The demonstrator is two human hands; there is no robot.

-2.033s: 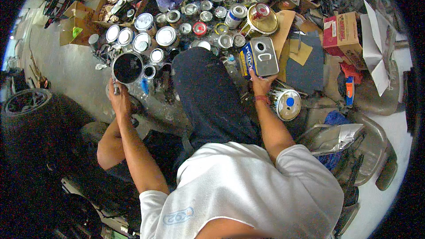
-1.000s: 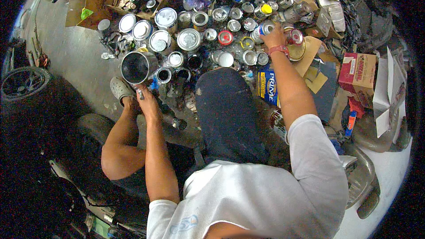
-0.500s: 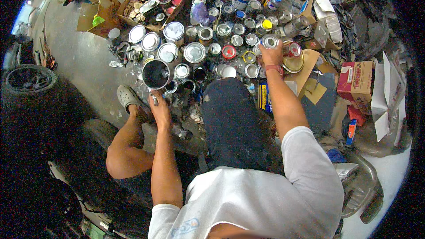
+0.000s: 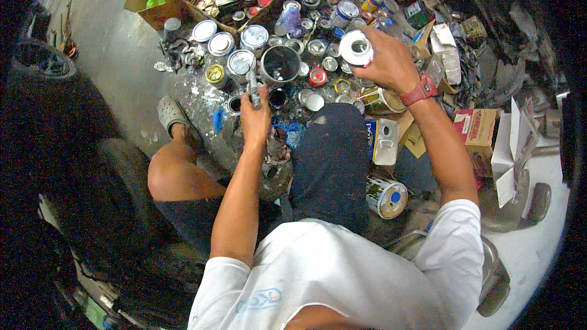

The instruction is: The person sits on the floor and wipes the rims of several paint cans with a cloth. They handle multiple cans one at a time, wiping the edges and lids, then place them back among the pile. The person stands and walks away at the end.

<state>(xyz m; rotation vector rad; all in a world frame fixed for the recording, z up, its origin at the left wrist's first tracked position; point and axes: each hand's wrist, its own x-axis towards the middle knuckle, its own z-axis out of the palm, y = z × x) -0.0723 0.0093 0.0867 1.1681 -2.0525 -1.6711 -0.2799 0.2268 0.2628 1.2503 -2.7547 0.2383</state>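
Pot [image 4: 273,64] is moving right, nearer the raised can [image 4: 349,40] | my left hand [image 4: 255,116]: fingers are curling tightly round its handle [image 4: 254,87], probably keeping the mouth upward | my right hand [image 4: 394,62]: fingers are opening only to can's width, gripping its side, perhaps for clearing crowded tins [image 4: 243,62]

Head cam, fisheye; looks down over nearby shirt [image 4: 348,269] to L hand [image 4: 255,116], R hand [image 4: 392,64].

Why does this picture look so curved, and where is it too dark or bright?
Head view: the fisheye lens bends straight edges; head view, lower left: grainy, deep shadow; head view, upper middle: the can in the right hand looks nearly white on top.
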